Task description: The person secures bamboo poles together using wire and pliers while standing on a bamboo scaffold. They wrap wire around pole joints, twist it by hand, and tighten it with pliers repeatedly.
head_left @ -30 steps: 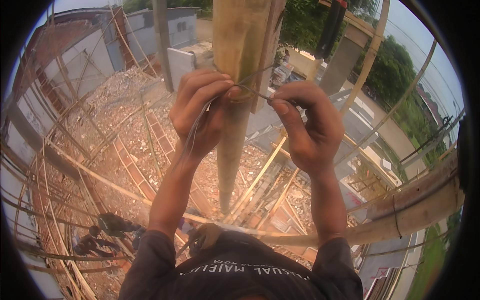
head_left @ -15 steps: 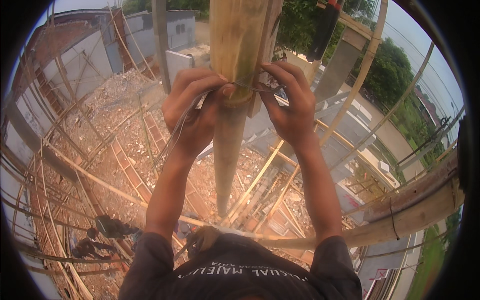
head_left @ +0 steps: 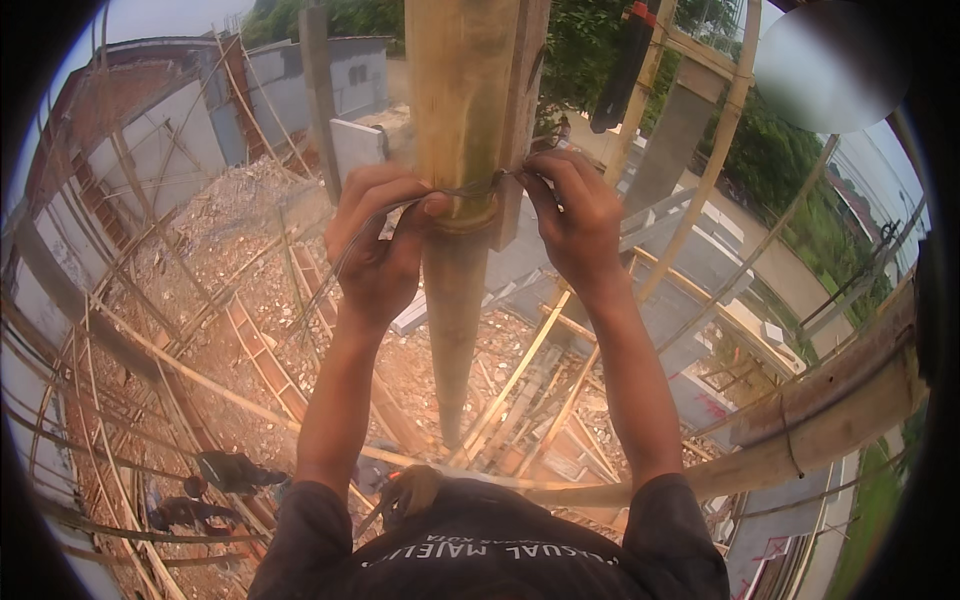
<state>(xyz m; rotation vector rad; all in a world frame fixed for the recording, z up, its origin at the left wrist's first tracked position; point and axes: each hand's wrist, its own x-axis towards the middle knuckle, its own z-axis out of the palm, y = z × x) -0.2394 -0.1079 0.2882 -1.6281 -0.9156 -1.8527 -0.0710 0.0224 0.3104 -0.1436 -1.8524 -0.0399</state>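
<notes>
A thick upright bamboo pole stands in front of me, with a wooden board against its right side. Thin dark wire runs across the pole's front just above a node. My left hand, at the pole's left, pinches the wire between thumb and fingers; loose strands trail down past the wrist. At the board's edge, my right hand is closed in a pinch on the wire's other part. How the wire passes behind the pole is hidden.
A horizontal bamboo pole crosses low at the right, bound with wire. Bamboo scaffolding and a concrete column rise beyond. Far below lie rubble and brick footings. Two people are at the lower left.
The wire now lies straighter across the pole's front. My right fingers have shifted to the board's edge and point inward. A blurred pale round patch has appeared at the upper right.
</notes>
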